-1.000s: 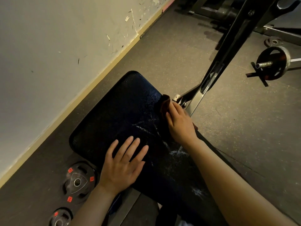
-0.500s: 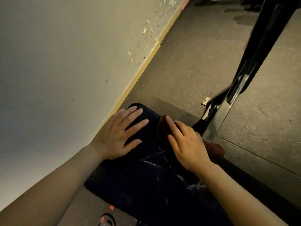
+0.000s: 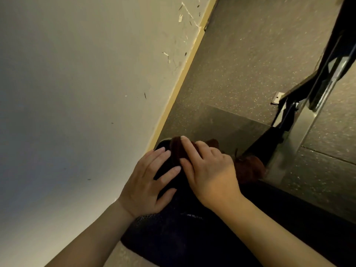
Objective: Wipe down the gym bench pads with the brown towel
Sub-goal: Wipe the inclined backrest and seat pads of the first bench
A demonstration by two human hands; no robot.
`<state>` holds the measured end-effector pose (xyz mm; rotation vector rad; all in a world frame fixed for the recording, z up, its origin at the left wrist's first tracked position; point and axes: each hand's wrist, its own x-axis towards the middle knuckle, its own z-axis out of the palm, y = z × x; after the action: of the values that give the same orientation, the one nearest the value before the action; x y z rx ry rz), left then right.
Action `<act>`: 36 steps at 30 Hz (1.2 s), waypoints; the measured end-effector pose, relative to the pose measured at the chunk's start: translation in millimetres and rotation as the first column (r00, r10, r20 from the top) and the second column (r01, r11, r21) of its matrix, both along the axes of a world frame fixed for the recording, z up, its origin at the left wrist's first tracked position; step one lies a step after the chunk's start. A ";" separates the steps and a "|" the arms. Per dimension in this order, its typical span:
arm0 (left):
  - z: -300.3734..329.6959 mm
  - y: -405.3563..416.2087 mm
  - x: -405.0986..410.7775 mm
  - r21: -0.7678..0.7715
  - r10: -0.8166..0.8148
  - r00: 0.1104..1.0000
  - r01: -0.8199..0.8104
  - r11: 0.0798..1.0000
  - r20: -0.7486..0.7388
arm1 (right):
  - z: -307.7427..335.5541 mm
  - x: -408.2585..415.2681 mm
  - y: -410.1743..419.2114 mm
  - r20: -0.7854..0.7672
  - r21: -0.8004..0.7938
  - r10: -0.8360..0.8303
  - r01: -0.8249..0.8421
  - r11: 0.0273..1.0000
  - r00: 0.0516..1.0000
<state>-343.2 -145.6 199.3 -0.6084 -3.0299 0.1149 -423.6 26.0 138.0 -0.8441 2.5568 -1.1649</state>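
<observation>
The black bench pad (image 3: 173, 237) fills the lower middle of the head view, its far end near the wall. My right hand (image 3: 208, 170) presses the brown towel (image 3: 248, 168) flat against the pad's far end with straight fingers; part of the towel shows past my fingertips and more bunches out to the right of my wrist. My left hand (image 3: 148, 182) rests flat on the pad just left of the right hand, fingers spread and straight, holding nothing.
A pale scuffed wall (image 3: 77, 93) with a yellow baseboard (image 3: 179, 85) runs close along the left of the pad. A black and metal bench frame (image 3: 312, 97) rises at the right. Speckled grey rubber floor (image 3: 250, 64) lies beyond the pad.
Both hands have slid toward the pad's far end, the right pushing the towel left toward the wall corner. The view has tilted closer to the wall; the weight plates have left view.
</observation>
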 end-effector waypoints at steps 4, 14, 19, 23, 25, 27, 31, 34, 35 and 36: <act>0.8 0.7 0.1 -0.019 0.006 1.000 -0.006 1.000 0.024 | -9.4 5.6 35.9 0.137 0.173 -0.013 -0.010 0.985 0.991; -1.8 0.3 -0.7 0.005 0.015 0.999 -0.015 1.000 -0.036 | 26.1 -22.0 2.5 0.299 0.180 0.117 -0.176 0.968 0.947; -0.7 1.2 0.8 -0.019 0.056 0.998 -0.057 0.998 -0.034 | 25.2 -25.8 -12.7 0.282 0.104 0.226 -0.264 0.959 0.932; 0.7 -0.4 0.8 -0.091 0.011 1.000 -0.009 0.996 0.029 | 4.7 -6.2 16.9 0.145 0.126 0.101 -0.120 0.985 0.984; 1.9 -0.6 -0.9 -0.119 -0.001 0.999 0.006 0.993 0.043 | -5.7 -0.1 37.4 0.172 0.199 0.054 -0.089 0.976 0.984; 2.0 -0.1 -1.7 -0.129 -0.010 0.999 0.015 0.992 0.045 | -16.1 8.1 64.4 0.246 0.278 0.025 -0.095 0.956 0.969; 1.0 0.4 -2.4 -0.136 -0.025 0.999 0.031 0.990 0.046 | -37.5 22.8 113.8 0.334 0.413 -0.090 -0.060 0.909 0.938; 0.1 1.7 -3.3 -0.131 -0.037 0.998 0.043 0.990 0.046 | -35.9 24.3 119.1 0.421 0.453 -0.116 -0.098 0.886 0.900; -0.1 2.2 -3.1 -0.128 -0.039 0.998 0.045 0.991 0.045 | -32.7 23.3 114.8 0.454 0.459 -0.140 -0.096 0.883 0.880; -0.1 2.6 -3.3 -0.123 -0.042 0.998 0.047 0.991 0.044 | -28.8 22.1 108.9 0.470 0.458 -0.167 -0.077 0.886 0.867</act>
<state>-346.6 -143.0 199.2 -0.6951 -3.0643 0.2950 -401.5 135.0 109.1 -0.3089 2.2634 -0.6121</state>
